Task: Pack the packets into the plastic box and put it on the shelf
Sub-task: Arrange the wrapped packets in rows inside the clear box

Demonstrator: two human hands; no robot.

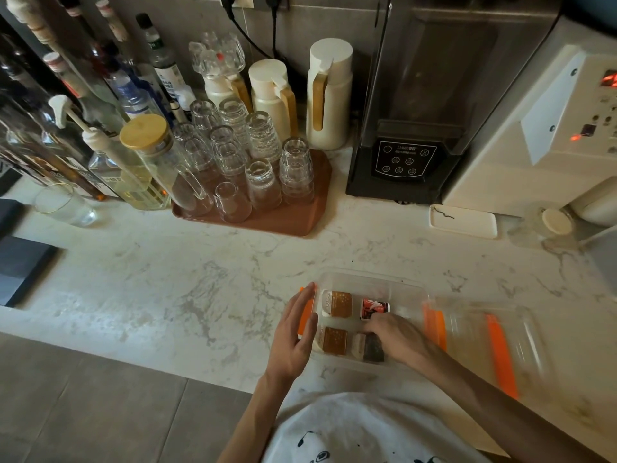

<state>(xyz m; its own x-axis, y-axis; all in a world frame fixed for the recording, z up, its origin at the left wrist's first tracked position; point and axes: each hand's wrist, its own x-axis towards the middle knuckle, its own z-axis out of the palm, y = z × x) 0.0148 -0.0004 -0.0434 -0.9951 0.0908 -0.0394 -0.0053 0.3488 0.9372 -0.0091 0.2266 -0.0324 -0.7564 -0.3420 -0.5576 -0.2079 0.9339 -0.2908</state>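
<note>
A clear plastic box (374,279) with orange side clips stands on the marble counter near its front edge. Inside lie several small packets: two amber ones (338,304) on the left, a red one (374,308) at the back right and a dark one (369,349) at the front right. My left hand (295,335) rests flat against the box's left orange clip, fingers apart. My right hand (395,335) reaches into the box, fingertips on the dark packet. The clear lid (484,342) with orange clips lies just right of the box.
A brown tray (293,218) of upturned glasses stands behind. Bottles and a bamboo-lidded jar (147,155) line the left back. A blender (417,111) and a white machine (547,128) stand at the back right, with a small white dish (464,222) before them. A dark block (20,265) sits far left.
</note>
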